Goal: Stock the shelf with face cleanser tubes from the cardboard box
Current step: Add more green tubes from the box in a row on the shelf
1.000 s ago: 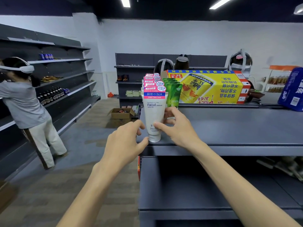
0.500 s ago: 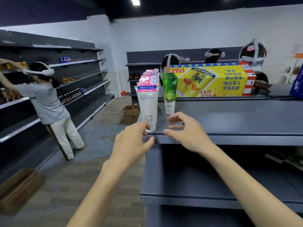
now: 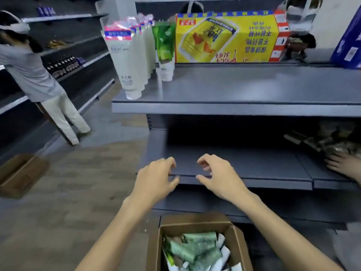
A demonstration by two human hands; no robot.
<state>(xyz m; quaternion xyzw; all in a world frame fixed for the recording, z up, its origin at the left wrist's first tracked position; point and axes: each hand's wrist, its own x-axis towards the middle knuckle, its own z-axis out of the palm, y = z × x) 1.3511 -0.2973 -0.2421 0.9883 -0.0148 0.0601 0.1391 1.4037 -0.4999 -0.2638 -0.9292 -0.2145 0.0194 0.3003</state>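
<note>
Empty, fingers loosely curled: left hand [image 3: 156,178] and right hand [image 3: 218,177], side by side above the open brown cardboard box [image 3: 239,243] of green tubes [image 3: 192,249], with white pink-capped cleanser tubes [image 3: 127,61] upright on the grey metal shelf [image 3: 244,89] beyond.

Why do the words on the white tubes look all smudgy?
Head view: the whole picture is motion-blurred, so print on the white tubes and the yellow carton smears; the wide lens bends the top shelf edge, and the space beneath it is dark; both empty hands look soft too.
</note>
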